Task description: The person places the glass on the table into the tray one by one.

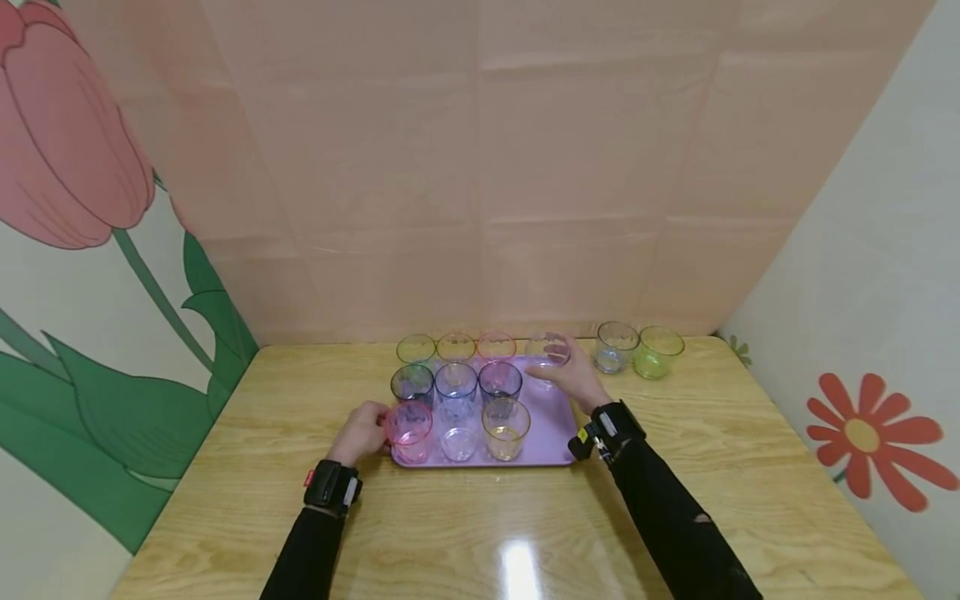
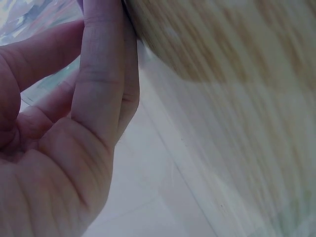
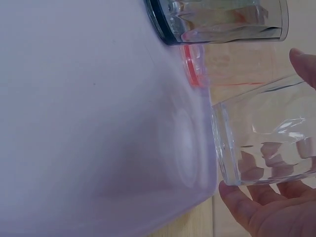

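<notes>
Rows of coloured drinking glasses stand upright on a lilac tray (image 1: 553, 429). In front are a pink glass (image 1: 408, 429), a clear glass (image 1: 458, 437) and a yellow glass (image 1: 506, 429), with dark and bluish ones behind. Green, yellow and red-rimmed glasses form the back row. My left hand (image 1: 363, 432) grips the tray's left edge beside the pink glass; in the left wrist view its fingertips are cut off at the top. At the tray's back right corner my right hand (image 1: 579, 379) holds another clear glass (image 3: 271, 133), thumb on one side and fingers on the other.
A greyish glass (image 1: 615, 350) and a green glass (image 1: 657, 354) stand on the wooden table (image 1: 420, 533) to the right of my right hand. A pinkish sheet (image 1: 480, 167) hangs behind the table, and painted walls flank it.
</notes>
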The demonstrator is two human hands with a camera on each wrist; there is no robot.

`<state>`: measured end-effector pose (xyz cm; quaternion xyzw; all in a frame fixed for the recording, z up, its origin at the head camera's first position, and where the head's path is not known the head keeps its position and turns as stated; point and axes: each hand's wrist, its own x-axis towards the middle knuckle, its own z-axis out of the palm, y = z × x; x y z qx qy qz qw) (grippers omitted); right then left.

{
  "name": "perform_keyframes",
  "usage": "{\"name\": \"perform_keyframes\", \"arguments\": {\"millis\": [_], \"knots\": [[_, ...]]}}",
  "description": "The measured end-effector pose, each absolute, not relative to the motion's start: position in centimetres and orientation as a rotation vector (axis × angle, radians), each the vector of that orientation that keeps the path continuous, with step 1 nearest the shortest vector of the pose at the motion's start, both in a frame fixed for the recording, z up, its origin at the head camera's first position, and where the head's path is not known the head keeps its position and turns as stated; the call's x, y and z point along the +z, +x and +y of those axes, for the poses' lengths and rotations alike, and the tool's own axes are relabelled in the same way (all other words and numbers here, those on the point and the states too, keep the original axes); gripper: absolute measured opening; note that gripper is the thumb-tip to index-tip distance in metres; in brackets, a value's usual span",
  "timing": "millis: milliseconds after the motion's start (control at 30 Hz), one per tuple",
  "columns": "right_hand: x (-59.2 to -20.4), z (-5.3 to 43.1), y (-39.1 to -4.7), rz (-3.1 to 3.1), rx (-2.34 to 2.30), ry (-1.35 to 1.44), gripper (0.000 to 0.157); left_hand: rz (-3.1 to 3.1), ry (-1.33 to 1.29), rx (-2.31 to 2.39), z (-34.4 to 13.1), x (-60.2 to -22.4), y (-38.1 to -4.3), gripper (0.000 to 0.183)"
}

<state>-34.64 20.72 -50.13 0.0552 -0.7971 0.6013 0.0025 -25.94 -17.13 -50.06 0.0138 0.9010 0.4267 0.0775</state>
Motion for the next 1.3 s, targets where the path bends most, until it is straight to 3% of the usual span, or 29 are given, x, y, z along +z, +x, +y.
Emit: {"name": "perform_keyframes", "arguments": {"millis": [800, 1300], "knots": [[-51.0, 19.6, -35.9, -2.540, 1.771, 0.095, 0.083, 2.677, 0.007, 1.283, -17.2, -50.1, -25.9, 0.023], [-51.6, 20.2, -36.7, -2.620, 1.710, 0.039, 0.092, 2.682, -0.001, 1.268, -17.0, -49.8, -25.9, 0.019]]}}
